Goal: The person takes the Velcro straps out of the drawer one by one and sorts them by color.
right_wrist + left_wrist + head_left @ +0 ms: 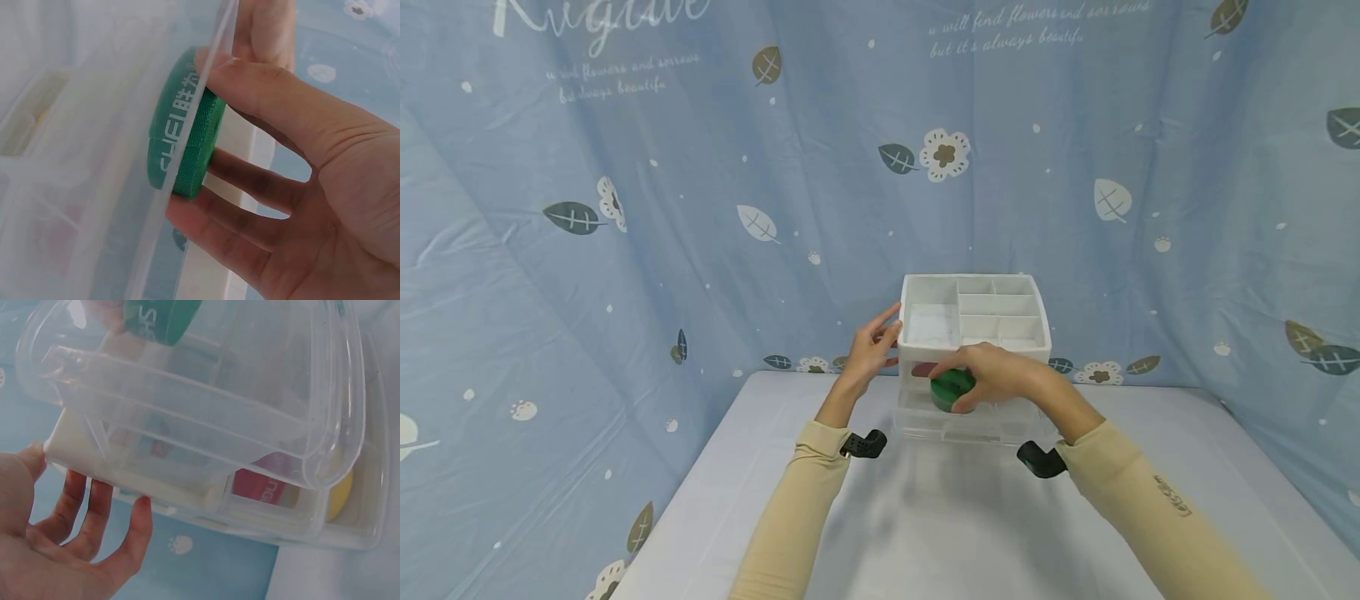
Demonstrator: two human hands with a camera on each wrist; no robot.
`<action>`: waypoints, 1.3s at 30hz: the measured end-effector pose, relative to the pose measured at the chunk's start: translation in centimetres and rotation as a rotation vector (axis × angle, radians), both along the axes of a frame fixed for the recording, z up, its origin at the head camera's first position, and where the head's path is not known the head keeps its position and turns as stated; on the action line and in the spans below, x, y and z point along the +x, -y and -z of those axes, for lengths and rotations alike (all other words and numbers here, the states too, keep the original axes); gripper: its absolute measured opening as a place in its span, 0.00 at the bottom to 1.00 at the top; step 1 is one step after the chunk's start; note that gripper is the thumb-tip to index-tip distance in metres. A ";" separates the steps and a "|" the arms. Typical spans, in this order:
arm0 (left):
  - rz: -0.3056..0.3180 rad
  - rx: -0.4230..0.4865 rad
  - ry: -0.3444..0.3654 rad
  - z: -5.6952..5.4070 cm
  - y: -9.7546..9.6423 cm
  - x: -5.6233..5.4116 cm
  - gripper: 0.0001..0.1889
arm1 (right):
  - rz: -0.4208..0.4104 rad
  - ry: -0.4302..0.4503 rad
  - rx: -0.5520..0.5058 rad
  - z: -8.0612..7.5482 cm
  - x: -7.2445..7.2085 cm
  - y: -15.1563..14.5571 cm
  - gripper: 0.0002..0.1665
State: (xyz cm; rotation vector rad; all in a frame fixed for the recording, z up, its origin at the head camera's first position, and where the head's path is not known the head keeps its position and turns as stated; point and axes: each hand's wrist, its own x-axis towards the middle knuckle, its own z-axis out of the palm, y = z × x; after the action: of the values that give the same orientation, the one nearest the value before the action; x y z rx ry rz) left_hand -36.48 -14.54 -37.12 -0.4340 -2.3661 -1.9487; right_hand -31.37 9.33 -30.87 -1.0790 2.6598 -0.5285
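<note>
My right hand (1000,372) pinches a roll of green tape (951,390) with white lettering, thumb on one side and fingers on the other. In the right wrist view the green roll (190,147) stands on edge, partly behind the clear wall of a pulled-out drawer (147,250). The drawer belongs to a white desktop organizer (931,321) with clear drawers. At the organizer's left side, my left hand (871,354) touches its upper edge with spread, slightly bent fingers. The left wrist view shows those fingertips (142,509) along the side.
A lower drawer contains a red item (255,485) with white lettering and something yellow (340,495). The organizer's top has several open compartments. It stands at the back of a white-covered table (955,533), close to a blue patterned curtain (835,167).
</note>
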 end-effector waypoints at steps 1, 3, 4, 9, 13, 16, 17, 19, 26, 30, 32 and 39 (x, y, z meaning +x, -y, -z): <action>-0.005 -0.003 -0.003 0.0 0.0 0.0 0.26 | -0.006 -0.002 -0.006 0.0 0.0 -0.2 0.30; -0.020 -0.006 -0.021 0.2 -0.1 0.0 0.25 | -0.008 0.003 -0.014 -0.1 0.0 -0.6 0.30; -0.029 -0.003 -0.032 0.4 -0.2 -0.1 0.25 | -0.004 0.007 -0.014 -0.1 -0.1 -0.9 0.30; -0.034 0.004 -0.031 0.5 -0.2 -0.2 0.24 | -0.004 0.009 -0.019 -0.5 0.0 -2.0 0.31; -0.016 0.003 -0.011 0.0 -0.2 0.2 0.25 | -0.001 0.004 -0.058 -0.8 0.1 -3.2 0.31; 0.008 -0.008 -0.003 -0.9 -0.2 1.0 0.26 | 0.005 0.006 -0.091 -0.8 0.3 -4.3 0.31; 0.014 -0.012 -0.002 -1.2 -0.2 1.2 0.26 | 0.010 0.005 -0.096 -0.9 0.4 -4.7 0.31; 0.020 -0.022 -0.005 -1.6 -0.2 1.6 0.27 | 0.015 0.005 -0.105 -0.9 0.5 -5.4 0.31; -0.021 0.000 -0.011 0.0 -0.2 0.2 0.25 | 0.004 -0.002 -0.124 -1.0 0.7 -7.6 0.30; -0.040 -0.004 -0.029 0.5 -0.2 -0.1 0.24 | 0.020 0.010 -0.136 -1.4 1.1 -8.7 0.32; -0.040 -0.003 -0.035 0.5 -0.2 -0.1 0.24 | 0.027 0.011 -0.144 -1.5 1.2 -9.3 0.32; -0.013 -0.006 -0.018 0.3 -0.1 -0.3 0.25 | 0.063 -0.007 -0.141 -1.6 1.3 -11.3 0.33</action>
State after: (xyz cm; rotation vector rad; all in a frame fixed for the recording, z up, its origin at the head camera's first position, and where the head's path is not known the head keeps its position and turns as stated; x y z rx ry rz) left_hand -36.77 -14.41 -37.39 -0.4332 -2.3586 -1.9242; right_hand -30.08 20.59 -29.29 -1.0380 2.7048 -0.7350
